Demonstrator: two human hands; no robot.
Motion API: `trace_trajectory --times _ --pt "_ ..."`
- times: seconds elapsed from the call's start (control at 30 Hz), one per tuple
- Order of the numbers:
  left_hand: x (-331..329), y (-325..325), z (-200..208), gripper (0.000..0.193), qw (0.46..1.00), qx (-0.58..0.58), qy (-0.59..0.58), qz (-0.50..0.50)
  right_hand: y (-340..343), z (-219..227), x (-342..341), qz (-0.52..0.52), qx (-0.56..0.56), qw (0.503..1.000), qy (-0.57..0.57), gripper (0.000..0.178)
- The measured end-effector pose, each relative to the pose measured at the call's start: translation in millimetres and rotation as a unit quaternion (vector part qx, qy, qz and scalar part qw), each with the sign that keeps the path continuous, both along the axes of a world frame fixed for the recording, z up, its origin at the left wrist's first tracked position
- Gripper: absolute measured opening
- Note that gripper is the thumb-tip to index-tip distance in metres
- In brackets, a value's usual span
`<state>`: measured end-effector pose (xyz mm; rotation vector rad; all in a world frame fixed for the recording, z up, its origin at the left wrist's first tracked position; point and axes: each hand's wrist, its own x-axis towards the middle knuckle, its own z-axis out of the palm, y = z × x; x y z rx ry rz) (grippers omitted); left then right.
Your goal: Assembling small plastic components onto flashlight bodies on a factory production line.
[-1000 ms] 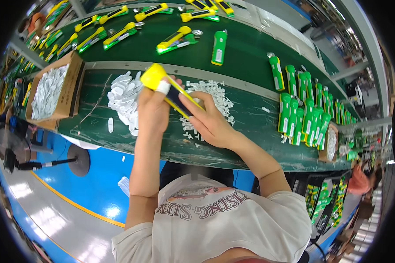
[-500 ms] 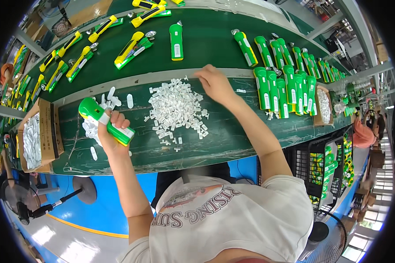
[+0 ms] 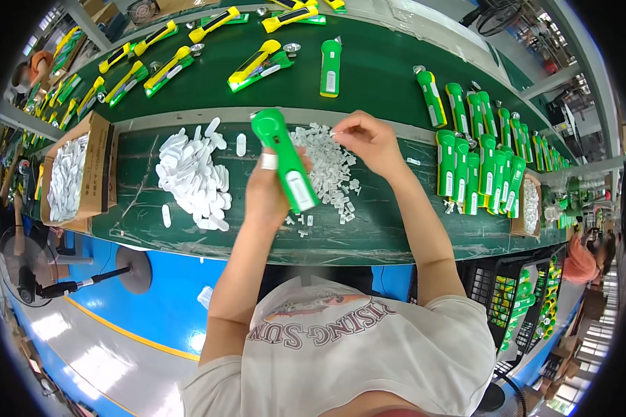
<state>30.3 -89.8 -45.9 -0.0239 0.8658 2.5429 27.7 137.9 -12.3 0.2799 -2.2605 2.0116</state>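
Note:
My left hand (image 3: 264, 193) is wrapped round a green flashlight body (image 3: 293, 177), tilted, with its round green end up and to the left and a pale panel on its lower part. Above the far side of a pile of small clear-white plastic pieces (image 3: 330, 177), my right hand (image 3: 370, 142) is closed in a pinch. A small whitish plastic piece (image 3: 336, 133) shows at its fingertips. Left of my left hand lies a heap of white oval covers (image 3: 195, 177), with a few loose ones beside it. My left hand and the flashlight hide part of the small-piece pile.
Green flashlights (image 3: 490, 170) stand grouped at the right of the bench. Across the far belt (image 3: 368, 69) lie yellow-green flashlight halves (image 3: 261, 66). A carton (image 3: 101, 167) of white covers stands at left, a smaller box (image 3: 531, 201) at right. Black crates (image 3: 494, 285) stand below right.
My left hand has carried the flashlight rightward from the white covers toward the small-piece pile. My right hand has come up from the pile's far edge, a small piece now at its fingertips.

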Motion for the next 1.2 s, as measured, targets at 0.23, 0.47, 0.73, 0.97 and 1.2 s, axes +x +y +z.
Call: trace_trajectory --times 0.23,0.47,0.73,0.97,1.2 --pt "26 15 35 0.042 0.981 -0.122 0.148 0.009 -34 41 25 0.121 -0.062 0.989 0.062 0.017" --pt "30 9 36 0.043 0.965 -0.171 0.197 0.018 -48 54 36 0.064 -0.043 0.997 -0.018 0.020" --pt "31 12 22 0.054 0.926 -0.263 0.268 0.032 -48 47 32 0.045 0.065 0.996 0.051 0.018" --pt "34 16 22 0.048 0.915 -0.298 0.264 0.067 -58 27 34 0.006 0.056 0.984 0.168 0.016" --pt "24 19 19 0.042 0.905 -0.331 0.258 0.072 -61 3 24 -0.041 -0.064 0.996 0.056 0.037"
